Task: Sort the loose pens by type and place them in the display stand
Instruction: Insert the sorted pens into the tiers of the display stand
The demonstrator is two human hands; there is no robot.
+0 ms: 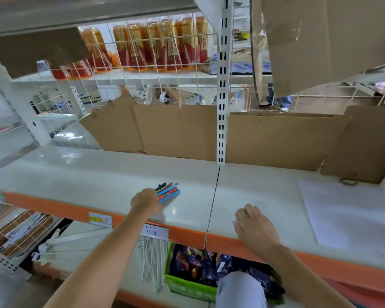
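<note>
Head view: mixed pens (168, 191) are gripped unsorted by the left hand (145, 201); the right hand (252, 225) is rested flat, fingers relaxed, on the shelf (98, 172); no display stand is seen.

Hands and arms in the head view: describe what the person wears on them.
Both forearms are bare as far as the picture shows; no sleeves, gloves or watch are in view. The right hand has a thin ring on one of its fingers. The left hand shows no ring or band on the parts that can be seen.
</note>
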